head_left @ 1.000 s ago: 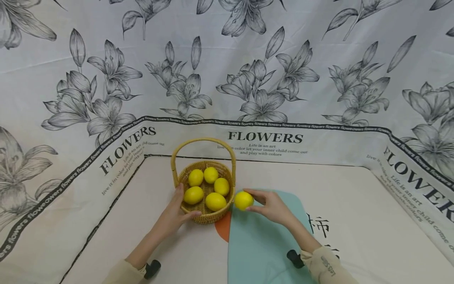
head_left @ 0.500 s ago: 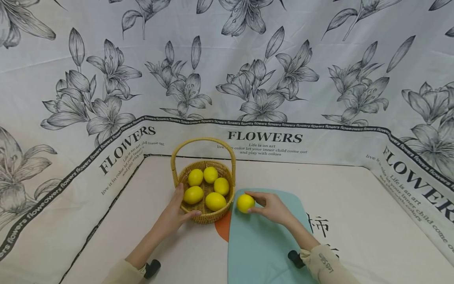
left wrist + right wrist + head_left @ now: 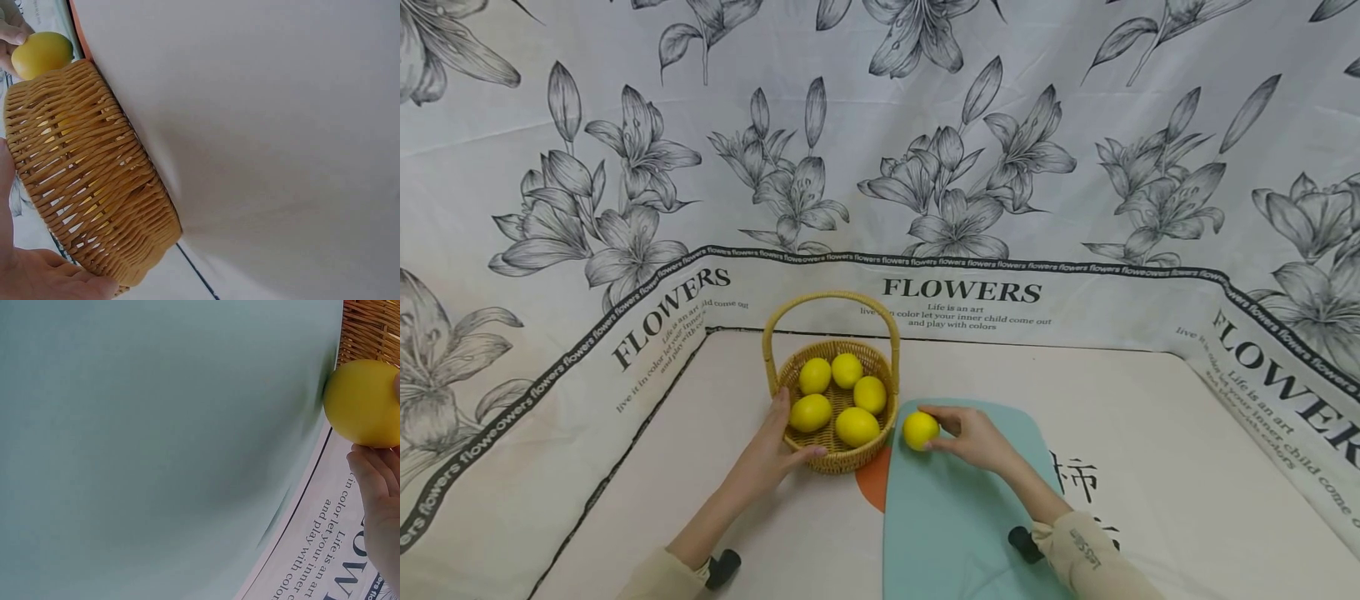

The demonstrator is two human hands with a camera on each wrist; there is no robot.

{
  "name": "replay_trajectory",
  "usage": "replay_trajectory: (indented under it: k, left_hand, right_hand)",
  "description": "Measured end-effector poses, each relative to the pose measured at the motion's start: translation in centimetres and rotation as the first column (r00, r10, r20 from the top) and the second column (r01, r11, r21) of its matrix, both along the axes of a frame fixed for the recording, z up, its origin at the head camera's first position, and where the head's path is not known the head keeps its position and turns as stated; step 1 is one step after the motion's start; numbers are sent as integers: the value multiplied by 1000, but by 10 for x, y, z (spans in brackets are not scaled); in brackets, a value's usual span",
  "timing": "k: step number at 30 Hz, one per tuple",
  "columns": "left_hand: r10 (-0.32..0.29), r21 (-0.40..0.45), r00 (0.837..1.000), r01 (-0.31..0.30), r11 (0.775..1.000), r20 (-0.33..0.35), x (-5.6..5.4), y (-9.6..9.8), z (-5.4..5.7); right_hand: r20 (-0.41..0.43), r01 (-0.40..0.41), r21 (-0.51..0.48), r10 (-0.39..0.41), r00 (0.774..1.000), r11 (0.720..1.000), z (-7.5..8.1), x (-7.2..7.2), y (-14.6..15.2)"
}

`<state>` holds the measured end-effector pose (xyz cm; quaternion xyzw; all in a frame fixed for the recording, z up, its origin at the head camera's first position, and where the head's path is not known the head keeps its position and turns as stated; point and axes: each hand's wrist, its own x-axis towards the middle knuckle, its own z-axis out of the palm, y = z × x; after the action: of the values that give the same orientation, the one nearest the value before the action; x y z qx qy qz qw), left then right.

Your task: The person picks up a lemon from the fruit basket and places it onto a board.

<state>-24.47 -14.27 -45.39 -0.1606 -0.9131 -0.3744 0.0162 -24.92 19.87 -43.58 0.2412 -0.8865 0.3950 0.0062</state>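
Observation:
Several yellow lemons [image 3: 857, 427] lie in a round wicker basket [image 3: 842, 461] with a tall arched handle. My left hand [image 3: 767, 440] rests against the basket's left side, fingers spread along the wall and thumb on the front rim. In the left wrist view this hand [image 3: 44, 275] touches the woven wall. My right hand [image 3: 973, 435] pinches another lemon [image 3: 921, 431] between thumb and fingertips, just right of the basket and close over the blue-green board [image 3: 955, 517]. The right wrist view shows that lemon [image 3: 362, 403] near the board's edge, fingertips below it.
The board lies on a pale table cover [image 3: 1157, 433] with black characters to its right and an orange patch [image 3: 872, 486] partly under it. A flower-printed cloth [image 3: 955, 167] rises behind and at both sides. Black wrist mounts [image 3: 1024, 546] sit at the cuffs.
My right hand has shifted the pinched lemon slightly right and toward me, away from the basket's rim, then stayed nearly still. The left hand and basket have not moved.

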Motion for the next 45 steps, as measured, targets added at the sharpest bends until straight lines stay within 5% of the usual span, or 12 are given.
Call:
replay_trajectory:
  k: [8, 23, 45]
  left_hand:
    - [5, 11, 1000, -5, 1000, -11, 1, 2, 0]
    - [-9, 8, 1000, 9, 1000, -14, 2, 0, 0]
    - [-15, -5, 1000, 15, 1000, -8, 2, -1, 2]
  right_hand:
    - [53, 6, -33, -4, 999, 999, 0, 6, 1]
    - [14, 38, -93, -37, 999, 995, -5, 16, -1]
    - [-37, 38, -22, -39, 999, 999, -8, 20, 2]
